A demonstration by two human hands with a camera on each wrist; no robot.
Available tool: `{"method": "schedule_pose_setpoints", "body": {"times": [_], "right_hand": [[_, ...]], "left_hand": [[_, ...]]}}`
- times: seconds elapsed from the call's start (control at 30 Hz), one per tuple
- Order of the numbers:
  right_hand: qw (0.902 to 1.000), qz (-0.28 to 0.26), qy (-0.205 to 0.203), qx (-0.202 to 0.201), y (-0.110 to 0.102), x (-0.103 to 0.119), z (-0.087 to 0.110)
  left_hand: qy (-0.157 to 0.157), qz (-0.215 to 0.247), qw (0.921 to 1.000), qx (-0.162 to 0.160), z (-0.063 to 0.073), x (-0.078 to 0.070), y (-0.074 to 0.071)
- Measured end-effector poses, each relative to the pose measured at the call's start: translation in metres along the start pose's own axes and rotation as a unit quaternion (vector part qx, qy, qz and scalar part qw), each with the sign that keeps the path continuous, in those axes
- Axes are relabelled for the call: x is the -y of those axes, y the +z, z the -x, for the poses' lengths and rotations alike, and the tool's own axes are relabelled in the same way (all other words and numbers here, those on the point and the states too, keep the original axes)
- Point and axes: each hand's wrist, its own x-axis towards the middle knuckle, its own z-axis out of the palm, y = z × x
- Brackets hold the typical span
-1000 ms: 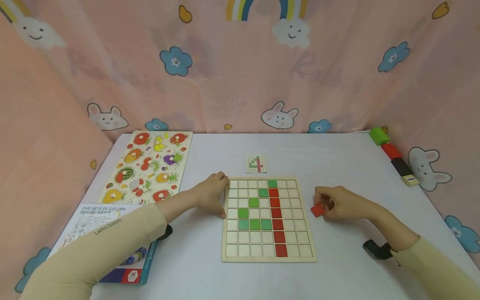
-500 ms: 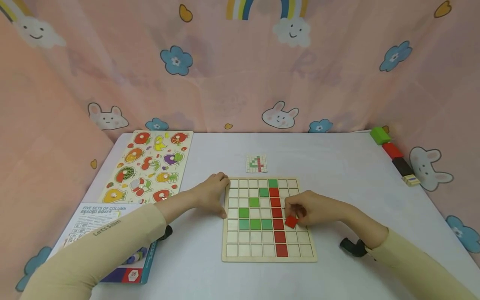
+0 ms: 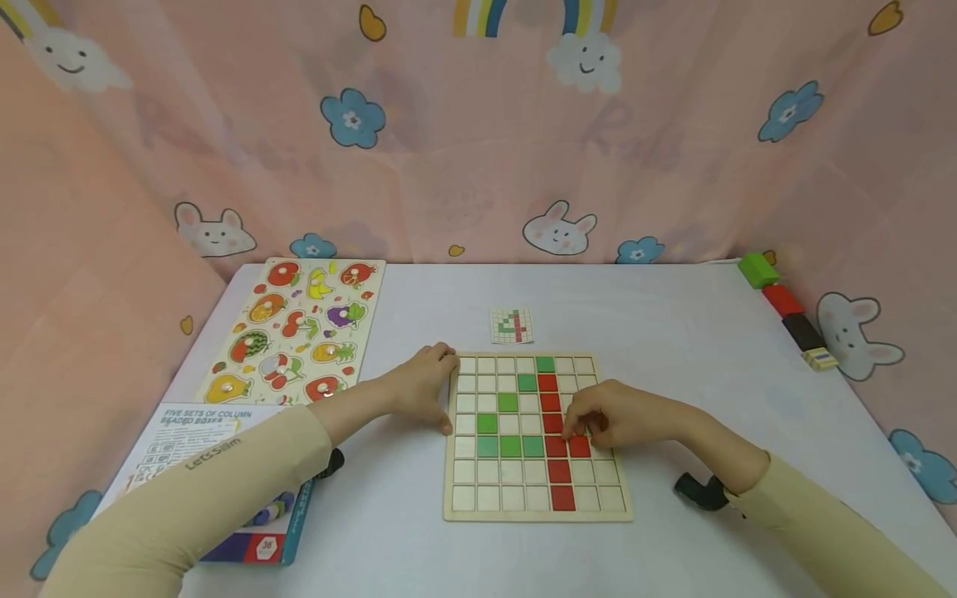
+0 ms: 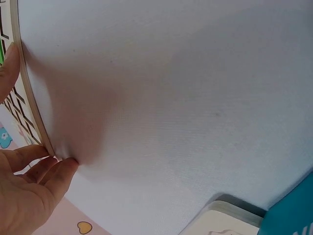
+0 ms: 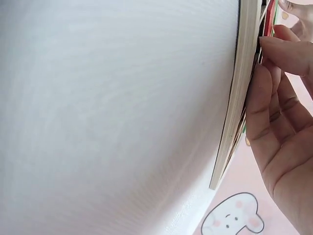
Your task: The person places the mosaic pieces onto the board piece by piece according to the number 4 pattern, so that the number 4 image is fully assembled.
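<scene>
A wooden grid board [image 3: 449, 498] lies flat on the table, with green tiles [image 3: 510, 447] in a stepped line and red tiles [image 3: 559, 472] in a column. My left hand [image 3: 419, 386] rests against its left side, fingertips at the far corner and thumb on the edge. Over the right part of the board is my right hand [image 3: 628, 414], fingers bent and tips at a red square tile [image 3: 579, 448]. That tile sits in a cell right of the red column. In the right wrist view, the thumb and fingers [image 5: 259, 98] are by the board's edge; the contact is partly hidden.
A small pattern card [image 3: 512, 325] lies beyond the board. At left are a fruit puzzle board [image 3: 306, 324] and a boxed set [image 3: 287, 515]. Green, red, black and pale blocks [image 3: 781, 301] line the far right edge. Patterned pink cloth hangs behind.
My right hand has moved left from beside the board, bringing the red tile over and down into a cell. The fingers have come off the tile's sides. My left hand stays in place.
</scene>
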Motion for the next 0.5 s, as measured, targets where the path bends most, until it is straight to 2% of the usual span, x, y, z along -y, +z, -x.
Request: {"method": "schedule_pose_setpoints", "body": {"times": [0.17, 0.23, 0.3, 0.37, 0.43, 0.5], "right_hand": [[0.9994, 0.004, 0.011, -0.034, -0.001, 0.000, 0.001], [0.9967, 0.020, 0.026, -0.074, -0.003, 0.002, 0.000], [0.9883, 0.062, 0.053, -0.129, -0.006, 0.003, 0.000], [0.9696, 0.132, 0.084, -0.188, -0.011, 0.001, -0.002], [0.9390, 0.221, 0.114, -0.237, -0.018, -0.004, -0.002], [0.9073, 0.297, 0.147, -0.259, -0.027, -0.011, -0.002]], "left_hand": [[0.000, 0.000, 1.0000, 0.002, 0.000, 0.000, -0.001], [-0.004, 0.001, 1.0000, 0.006, 0.002, 0.000, -0.001], [-0.007, 0.003, 0.9999, 0.010, 0.003, 0.001, -0.001], [-0.010, 0.006, 0.9999, 0.009, 0.005, 0.003, -0.001], [-0.012, 0.006, 0.9999, -0.006, 0.007, 0.004, 0.000], [-0.017, 0.002, 0.9992, -0.036, 0.009, 0.006, 0.001]]}}
